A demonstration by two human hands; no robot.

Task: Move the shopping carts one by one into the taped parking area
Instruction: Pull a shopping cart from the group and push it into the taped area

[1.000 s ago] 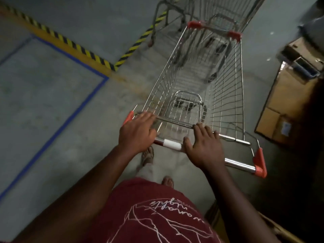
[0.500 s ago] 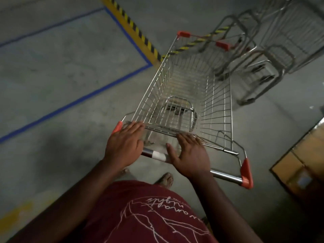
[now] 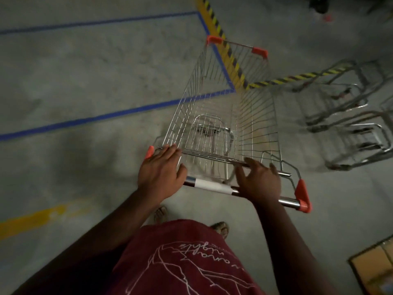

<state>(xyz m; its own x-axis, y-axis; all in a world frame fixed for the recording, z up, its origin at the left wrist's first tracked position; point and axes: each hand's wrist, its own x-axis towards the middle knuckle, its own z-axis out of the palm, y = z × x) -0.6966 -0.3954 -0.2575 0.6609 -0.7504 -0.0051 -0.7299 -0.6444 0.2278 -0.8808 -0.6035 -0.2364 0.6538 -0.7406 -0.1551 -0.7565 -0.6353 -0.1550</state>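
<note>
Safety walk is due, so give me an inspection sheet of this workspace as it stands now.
Surface: bare concrete floor marked with blue tape, a yellow and black striped line and a worn yellow stripe.
Job's things: empty cart, its front end over the blue tape corner; more carts parked to the right.
Clutter: cardboard on the floor at lower right.
Hands: left hand and right hand both rest on the handle bar, fingers stretched forward.
Cables: nothing seen.
Surroundings: dim light; dark shapes at top right, too blurred to identify.
</note>
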